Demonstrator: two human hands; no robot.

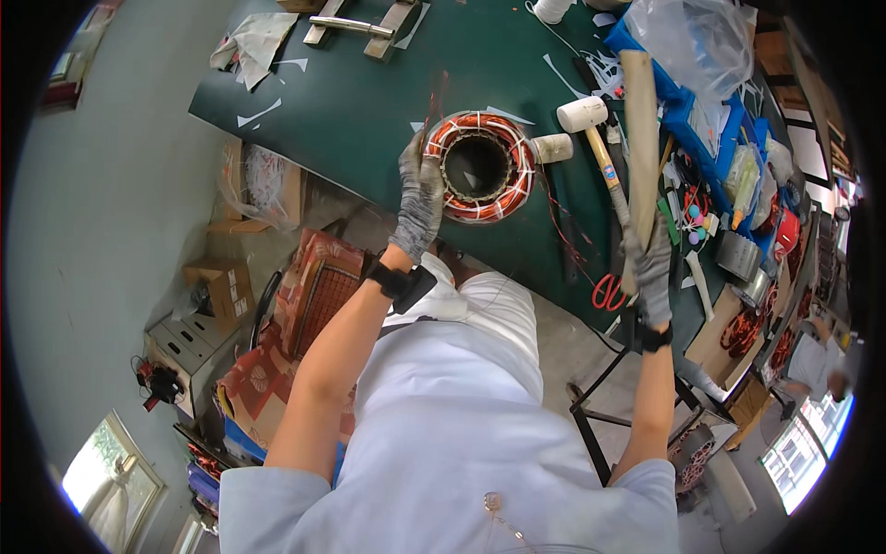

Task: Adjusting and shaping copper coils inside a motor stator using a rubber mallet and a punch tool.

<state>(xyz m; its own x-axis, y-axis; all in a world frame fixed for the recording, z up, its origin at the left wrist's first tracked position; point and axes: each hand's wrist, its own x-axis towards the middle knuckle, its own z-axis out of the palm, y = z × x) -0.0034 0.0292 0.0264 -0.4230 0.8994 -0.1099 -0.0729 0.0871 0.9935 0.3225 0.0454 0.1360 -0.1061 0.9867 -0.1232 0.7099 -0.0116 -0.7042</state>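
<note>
A motor stator point(524, 175) with orange-red copper windings and white lacing stands on the green table, its round bore facing up. My left hand point(420, 198), in a grey glove, is closed against the stator's left side. My right hand point(652, 268), gloved too, has its fingers wrapped round the lower part of a long pale wooden bat point(639, 129). Just left of the bat lies a white-headed mallet point(582, 114), its handle running down towards my right hand. Red-handled scissors point(608, 292) lie beside that hand near the table edge.
Blue bins point(678, 106) with plastic bags and scraps line the right, with loose tools and rolls nearby. A pale roll point(553, 149) touches the stator's right side. A cloth point(254, 44) and a metal frame point(355, 26) lie at the far left. A patterned chair point(323, 286) stands below.
</note>
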